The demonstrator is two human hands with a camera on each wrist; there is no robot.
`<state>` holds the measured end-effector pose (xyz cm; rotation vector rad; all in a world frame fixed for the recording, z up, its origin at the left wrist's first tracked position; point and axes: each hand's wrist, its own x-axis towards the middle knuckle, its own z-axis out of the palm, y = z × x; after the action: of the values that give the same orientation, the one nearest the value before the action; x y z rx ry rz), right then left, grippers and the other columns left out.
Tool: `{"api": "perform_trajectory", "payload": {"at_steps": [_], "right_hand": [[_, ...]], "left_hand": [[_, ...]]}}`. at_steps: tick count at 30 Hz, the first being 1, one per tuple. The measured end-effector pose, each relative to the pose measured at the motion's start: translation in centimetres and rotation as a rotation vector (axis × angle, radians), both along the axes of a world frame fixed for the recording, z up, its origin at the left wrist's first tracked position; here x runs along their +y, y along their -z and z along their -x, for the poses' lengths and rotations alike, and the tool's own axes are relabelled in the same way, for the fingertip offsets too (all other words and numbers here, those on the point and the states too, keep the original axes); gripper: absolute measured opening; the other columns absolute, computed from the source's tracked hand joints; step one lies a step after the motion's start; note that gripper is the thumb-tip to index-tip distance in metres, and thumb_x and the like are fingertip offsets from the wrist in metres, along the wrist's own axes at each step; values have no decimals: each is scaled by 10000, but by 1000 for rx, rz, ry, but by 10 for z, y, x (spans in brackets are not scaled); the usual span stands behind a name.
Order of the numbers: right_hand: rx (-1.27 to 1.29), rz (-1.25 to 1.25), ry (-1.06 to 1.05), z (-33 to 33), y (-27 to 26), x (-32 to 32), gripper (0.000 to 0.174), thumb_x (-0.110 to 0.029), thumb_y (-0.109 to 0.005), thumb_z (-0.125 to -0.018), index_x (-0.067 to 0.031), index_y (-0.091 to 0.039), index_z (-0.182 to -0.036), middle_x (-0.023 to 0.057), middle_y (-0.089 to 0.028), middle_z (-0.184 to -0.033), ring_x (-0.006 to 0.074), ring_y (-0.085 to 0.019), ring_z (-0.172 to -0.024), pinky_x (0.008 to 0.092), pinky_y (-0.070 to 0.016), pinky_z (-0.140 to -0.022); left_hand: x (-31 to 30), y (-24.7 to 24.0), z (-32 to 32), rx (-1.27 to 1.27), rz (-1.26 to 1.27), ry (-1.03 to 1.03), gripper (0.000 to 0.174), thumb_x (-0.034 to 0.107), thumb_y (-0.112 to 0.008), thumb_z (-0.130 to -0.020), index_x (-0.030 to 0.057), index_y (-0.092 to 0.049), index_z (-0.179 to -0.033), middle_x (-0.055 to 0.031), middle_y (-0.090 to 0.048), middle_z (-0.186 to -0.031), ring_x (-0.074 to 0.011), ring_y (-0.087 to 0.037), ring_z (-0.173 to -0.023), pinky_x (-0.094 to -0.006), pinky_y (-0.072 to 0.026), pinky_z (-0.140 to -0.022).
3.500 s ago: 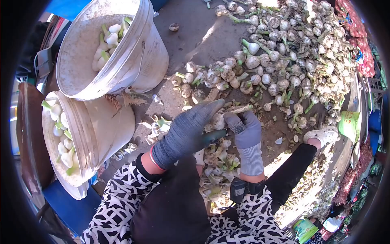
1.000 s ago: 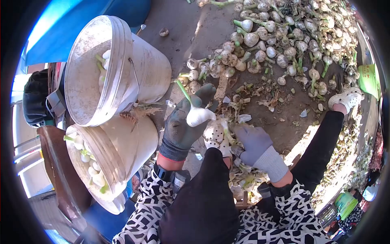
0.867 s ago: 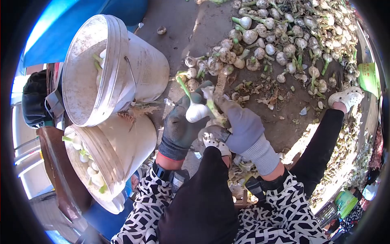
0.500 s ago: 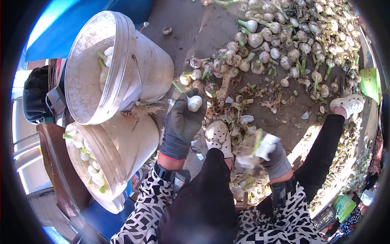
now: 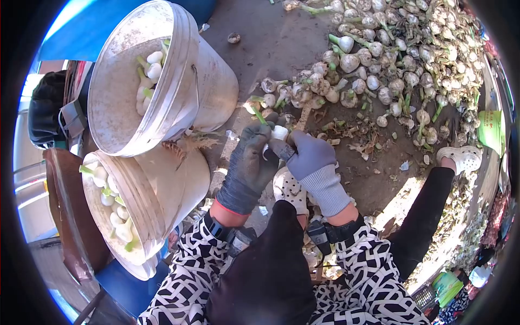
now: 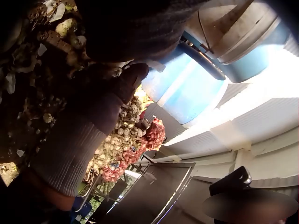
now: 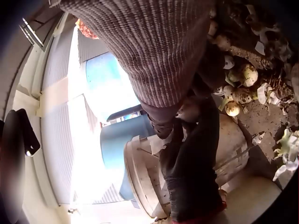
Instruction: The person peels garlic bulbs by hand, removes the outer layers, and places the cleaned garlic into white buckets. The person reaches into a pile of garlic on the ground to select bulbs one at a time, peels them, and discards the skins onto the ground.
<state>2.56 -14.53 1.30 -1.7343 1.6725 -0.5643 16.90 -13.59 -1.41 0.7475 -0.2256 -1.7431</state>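
In the head view my left hand (image 5: 246, 165), in a dark grey glove, grips a peeled white garlic bulb (image 5: 279, 133) by its base and green stem. The stem points up and left. My right hand (image 5: 315, 162), in a lighter grey glove with a ribbed cuff, meets it from the right, thumb and curled fingers pinching the bulb's right side. Both wrist views show the gloved hands together, dark and mostly in shadow; the fingers there hide the bulb. A pale shoe (image 5: 290, 189) sits just below the hands.
Two white buckets with peeled garlic, an upper one (image 5: 216, 89) and a lower tilted one (image 5: 168, 181), stand at left. A large heap of unpeeled garlic (image 5: 406, 70) covers the upper right ground. Peelings (image 5: 368, 143) and a green bag (image 5: 491, 130) lie at right.
My right hand has dropped the loose stripped skin, moved up and left from beside the knee, and come to the bulb. The left hand keeps its hold; the head view has shifted slightly.
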Motion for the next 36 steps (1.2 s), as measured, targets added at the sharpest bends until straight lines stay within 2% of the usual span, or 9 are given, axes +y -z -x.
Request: {"api": "perform_trajectory", "payload": {"at_steps": [8, 11, 16, 21, 24, 26, 28, 31, 36], "right_hand": [[-434, -394, 213, 65, 49, 23, 267, -324, -657, -888, -57, -655, -894, 182, -655, -760, 370, -648, -775, 439, -501, -666], [91, -252, -27, 84, 68, 47, 286, -349, -648, -890, -95, -657, -1022, 175, -680, -884, 361, -655, -848, 433, -511, -737], [410, -726, -216, 58, 32, 10, 464, -473, -662, -831, -160, -635, -1173, 147, -681, -1066, 313, -653, -1005, 417, -507, -857], [309, -287, -130, 14, 117, -31, 545, -550, -626, -847, -118, -631, -1179, 154, -676, -1103, 340, -623, -1070, 429, -490, -900], [182, 139, -91, 8, 150, -46, 455, -448, -699, -849, -113, -643, -1151, 128, -715, -931, 295, -692, -856, 386, -539, -755], [-448, -530, 136, 22, 99, -54, 329, -318, -690, -889, -68, -660, -1101, 80, -694, -825, 176, -662, -665, 315, -534, -590], [-664, -559, 177, 34, 74, -41, 256, -228, -706, -888, -34, -672, -1053, 32, -669, -768, 81, -575, -544, 238, -473, -477], [-1106, -529, 232, 49, 56, -15, 318, -260, -717, -884, 27, -673, -1013, 50, -680, -796, 84, -588, -608, 245, -483, -545], [-740, -203, 311, 31, 29, 4, 293, -260, -700, -895, 28, -686, -946, 45, -687, -794, 73, -561, -696, 275, -479, -635]], "left_hand": [[-3, -21, -4, 164, 25, 2, 252, 101, -559, -932, 4, -562, -1165, -194, -533, -1313, -343, -492, -1267, -489, -425, -1065], [-7, -41, -7, 143, -12, -15, 239, 119, -551, -936, 5, -571, -1146, -209, -522, -1325, -361, -494, -1265, -494, -416, -1070], [-29, -133, -68, -908, 843, -319, 404, 240, -591, -938, -14, -554, -1250, -245, -567, -1273, -336, -577, -1170, -425, -449, -1036], [-50, -189, -77, -1916, 857, -950, 494, 265, -533, -979, -40, -459, -1361, -240, -535, -1328, -293, -544, -1221, -404, -431, -1050], [-14, -145, -66, -1529, 853, -323, 494, 225, -637, -910, -20, -507, -1319, -193, -546, -1317, -294, -539, -1209, -383, -414, -1047], [-14, -100, -41, -1523, 715, 162, 724, 375, -748, -789, 11, -482, -1355, -197, -495, -1365, -344, -476, -1276, -451, -380, -1074], [-8, -33, -27, -1555, 660, 349, 897, 353, -810, -735, 76, -353, -1456, -219, -434, -1413, -382, -428, -1312, -451, -357, -1093], [0, -3, -7, -1297, 546, 353, 780, 204, -816, -752, 57, -425, -1410, -172, -519, -1344, -274, -520, -1236, -376, -430, -1029], [5, -15, 9, -1350, 634, 254, 738, 100, -819, -746, 50, -455, -1386, -126, -547, -1319, -203, -528, -1214, -343, -434, -1017]]}}
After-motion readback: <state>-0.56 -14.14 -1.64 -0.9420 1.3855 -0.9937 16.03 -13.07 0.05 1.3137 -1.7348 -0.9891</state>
